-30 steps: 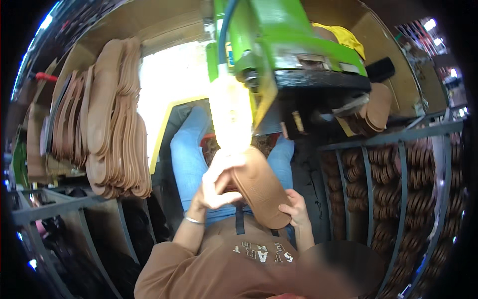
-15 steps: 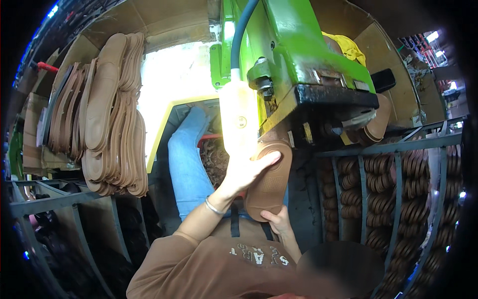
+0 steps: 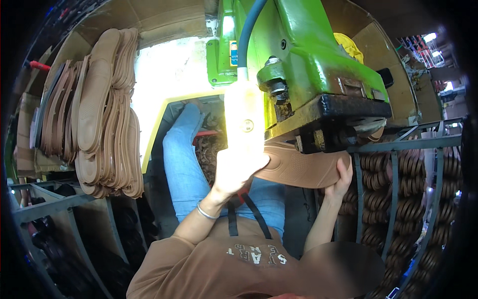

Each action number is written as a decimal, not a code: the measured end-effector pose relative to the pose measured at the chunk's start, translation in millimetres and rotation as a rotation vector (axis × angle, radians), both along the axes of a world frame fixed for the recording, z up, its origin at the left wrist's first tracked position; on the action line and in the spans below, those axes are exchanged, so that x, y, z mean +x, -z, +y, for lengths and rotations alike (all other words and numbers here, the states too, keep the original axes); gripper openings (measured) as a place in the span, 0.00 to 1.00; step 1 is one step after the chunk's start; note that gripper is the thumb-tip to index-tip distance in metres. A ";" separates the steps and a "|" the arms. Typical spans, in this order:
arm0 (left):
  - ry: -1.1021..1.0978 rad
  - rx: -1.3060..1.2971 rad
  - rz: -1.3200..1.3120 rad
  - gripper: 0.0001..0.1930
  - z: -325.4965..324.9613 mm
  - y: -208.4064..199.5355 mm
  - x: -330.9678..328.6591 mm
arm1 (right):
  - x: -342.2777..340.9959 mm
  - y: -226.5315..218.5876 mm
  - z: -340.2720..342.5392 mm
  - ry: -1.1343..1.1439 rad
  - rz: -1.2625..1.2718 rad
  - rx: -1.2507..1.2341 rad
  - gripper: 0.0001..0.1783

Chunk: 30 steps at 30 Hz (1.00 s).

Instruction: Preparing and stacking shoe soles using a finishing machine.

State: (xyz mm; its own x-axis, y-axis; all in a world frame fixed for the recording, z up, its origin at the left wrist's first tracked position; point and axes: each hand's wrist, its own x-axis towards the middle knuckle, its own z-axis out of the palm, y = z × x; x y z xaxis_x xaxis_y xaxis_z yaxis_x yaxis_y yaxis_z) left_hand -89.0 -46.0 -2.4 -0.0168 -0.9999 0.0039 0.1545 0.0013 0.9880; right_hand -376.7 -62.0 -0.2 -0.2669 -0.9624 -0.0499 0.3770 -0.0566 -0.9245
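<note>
A brown moulded shoe sole [image 3: 303,168] lies crosswise below the black-edged head of a green machine [image 3: 318,65]. My left hand [image 3: 240,169] grips its left end, the thumb on the upper face; glare from the lamp washes out part of the hand. At the sole's right end, my right hand [image 3: 339,179] is closed on the edge with the fingers on the upper face. The sole's far edge runs under the machine head, where its contact with the machine is hidden.
A bright tubular lamp [image 3: 244,117] hangs beside the machine. Stacked brown soles [image 3: 94,99] fill a cardboard box at the left. Metal racks stand on both sides, the right rack [image 3: 406,143] holding many soles. Brown trimmings [image 3: 208,157] lie between my legs.
The sole has swung from lengthwise to nearly crosswise. My right hand has moved up and to the right with its end, while my left hand has stayed near the lamp.
</note>
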 end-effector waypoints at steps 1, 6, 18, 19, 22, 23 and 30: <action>-0.021 0.009 0.059 0.09 0.5 0.2 3.2 | 4.2 -4.3 -11.9 -0.004 0.000 -0.002 0.17; -0.111 -0.068 0.114 0.11 3.7 -15.3 27.2 | 33.1 -11.1 -42.7 -0.122 -0.090 -0.072 0.19; -0.100 -0.064 -0.137 0.14 16.2 -15.3 47.9 | 45.5 -1.9 -40.9 -0.069 -0.025 -0.081 0.13; -0.097 -0.085 -0.200 0.14 14.0 -16.0 39.8 | 44.6 -12.7 -43.4 -0.061 -0.044 -0.064 0.13; -0.086 -0.114 -0.205 0.14 8.8 -18.0 33.8 | 39.5 -12.4 -50.3 -0.018 -0.057 -0.118 0.12; -0.076 -0.116 -0.156 0.14 7.3 -19.0 33.6 | 40.8 -10.5 -48.5 -0.032 -0.084 -0.107 0.13; -0.300 -0.044 -0.023 0.14 17.6 -10.9 79.0 | 83.8 7.5 -25.3 -0.083 -0.054 -0.057 0.15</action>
